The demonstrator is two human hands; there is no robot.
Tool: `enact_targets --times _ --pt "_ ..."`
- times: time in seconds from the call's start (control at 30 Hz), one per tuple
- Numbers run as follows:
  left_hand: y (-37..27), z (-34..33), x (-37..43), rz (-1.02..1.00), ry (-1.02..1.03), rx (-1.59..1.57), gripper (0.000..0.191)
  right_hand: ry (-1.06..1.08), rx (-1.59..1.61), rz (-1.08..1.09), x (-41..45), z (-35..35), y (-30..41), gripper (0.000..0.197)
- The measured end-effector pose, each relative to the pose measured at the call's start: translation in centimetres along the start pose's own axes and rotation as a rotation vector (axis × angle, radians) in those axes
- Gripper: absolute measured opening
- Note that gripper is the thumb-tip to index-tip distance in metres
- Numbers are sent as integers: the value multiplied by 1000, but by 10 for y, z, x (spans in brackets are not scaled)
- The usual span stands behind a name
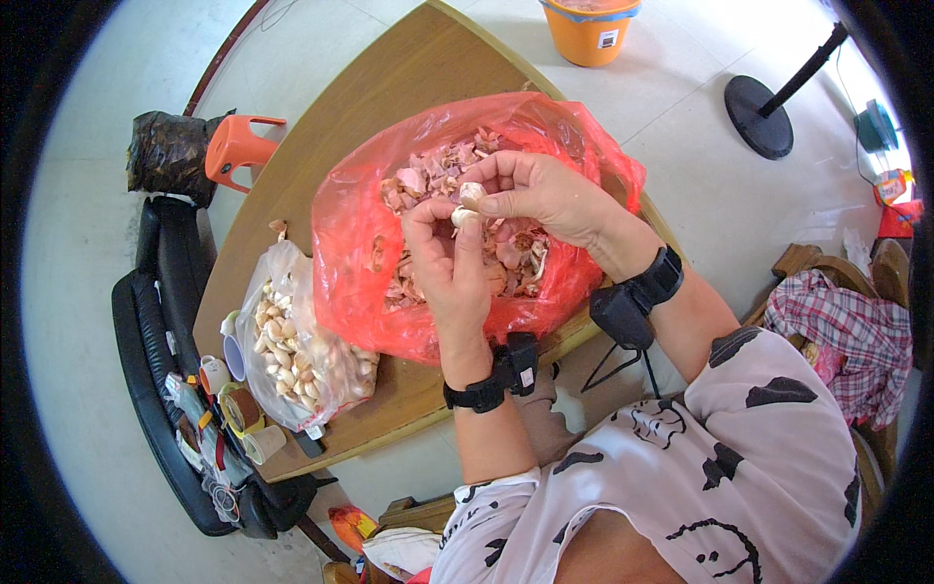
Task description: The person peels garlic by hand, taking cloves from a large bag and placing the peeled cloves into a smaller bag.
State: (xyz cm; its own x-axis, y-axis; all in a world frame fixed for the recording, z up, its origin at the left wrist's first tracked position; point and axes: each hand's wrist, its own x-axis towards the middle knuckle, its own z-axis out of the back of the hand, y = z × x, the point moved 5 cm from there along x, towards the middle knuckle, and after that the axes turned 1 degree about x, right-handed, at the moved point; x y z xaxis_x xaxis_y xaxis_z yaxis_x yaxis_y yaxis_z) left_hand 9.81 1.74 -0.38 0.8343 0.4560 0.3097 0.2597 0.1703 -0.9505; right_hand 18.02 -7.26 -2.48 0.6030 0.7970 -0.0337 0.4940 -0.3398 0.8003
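Between the thumb and fingers of my left hand point(452, 263) is a pale garlic piece point(462, 216). My right hand point(543, 193) pinches another whitish garlic piece point(472, 193) just above it, and the two nearly touch. Whether they are still joined I cannot tell. Both hands are over an open red plastic bag point(350, 292) that spreads across the wooden table point(430, 66). Pinkish-brown garlic skins point(511, 255) lie heaped inside it. To the left of the red bag, a clear plastic bag point(339, 379) holds many loose garlic cloves point(284, 350).
Cups point(264, 444), a roll of tape point(241, 409) and a dark remote-like object point(309, 443) crowd the table's left corner. An orange stool point(237, 150) and a black sofa point(171, 241) stand beyond. An orange bucket point(587, 33) and a black stand base point(759, 117) are on the tiled floor.
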Motion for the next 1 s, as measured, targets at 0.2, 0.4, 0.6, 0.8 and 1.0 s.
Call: enact_targets --times 0.2,0.4,0.6,0.8,1.0 --pt "6 15 0 112 -211 -283 19 -66 -38 -83 -5 3 4 22" --pt "19 13 -1 307 -116 -590 16 -148 -466 51 1 11 0 21" --pt "23 16 -1 361 -169 -449 15 -231 -1228 583 -10 -14 13 20" --pt "15 13 -1 303 -54 -127 19 -181 -1298 614 -13 -26 22 16" --pt "9 4 -3 369 79 -74 17 -128 -1380 618 -15 -24 21 20"
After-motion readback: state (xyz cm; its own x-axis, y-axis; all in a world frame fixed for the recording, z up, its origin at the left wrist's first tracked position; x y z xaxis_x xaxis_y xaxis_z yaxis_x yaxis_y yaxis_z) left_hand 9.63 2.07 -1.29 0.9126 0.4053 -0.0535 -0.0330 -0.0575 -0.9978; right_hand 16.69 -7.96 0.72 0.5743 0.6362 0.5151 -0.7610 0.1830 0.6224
